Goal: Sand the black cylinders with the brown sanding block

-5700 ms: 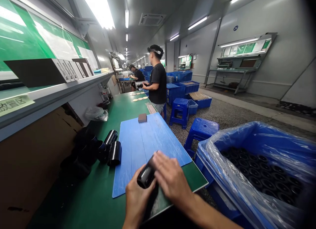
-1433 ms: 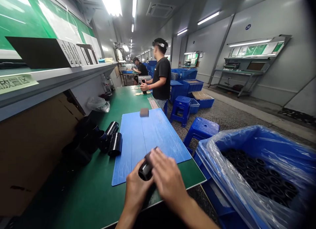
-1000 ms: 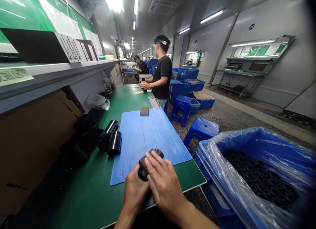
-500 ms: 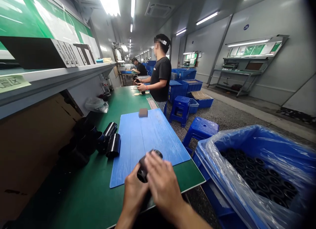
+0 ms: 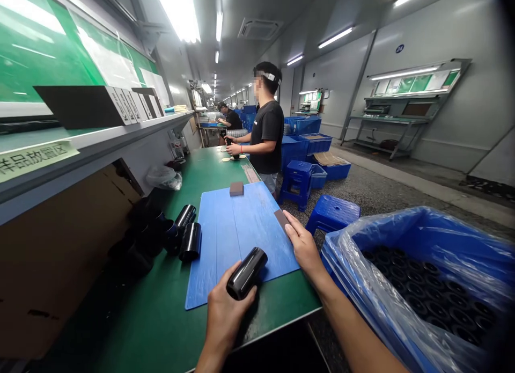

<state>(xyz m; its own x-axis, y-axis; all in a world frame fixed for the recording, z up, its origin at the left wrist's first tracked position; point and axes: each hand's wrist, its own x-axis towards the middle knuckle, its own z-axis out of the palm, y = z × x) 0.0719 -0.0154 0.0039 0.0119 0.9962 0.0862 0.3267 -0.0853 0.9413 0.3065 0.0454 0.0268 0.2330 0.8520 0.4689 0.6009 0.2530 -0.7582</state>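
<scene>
My left hand [image 5: 223, 314] is closed round the near end of a glossy black cylinder [image 5: 247, 272], held just above the front edge of a blue mat [image 5: 237, 228] on the green bench [image 5: 161, 319]. My right hand [image 5: 302, 246] rests at the mat's right edge, its fingers pinching a small brown pad [image 5: 281, 220] that lies flat on the mat. A second brown pad [image 5: 236, 188] sits at the mat's far end. Several more black cylinders [image 5: 185, 233] lie piled to the left of the mat.
A blue crate [image 5: 422, 239] lined with plastic and filled with black cylinders stands at my right. Blue stools [image 5: 332, 212] stand on the floor beyond. A person in a black shirt [image 5: 267, 131] works further along the bench. A grey shelf [image 5: 120, 134] runs overhead on the left.
My right hand has left the cylinder and moved forward and right to the mat's edge with the brown pad. The cylinder stays in my left hand, now uncovered.
</scene>
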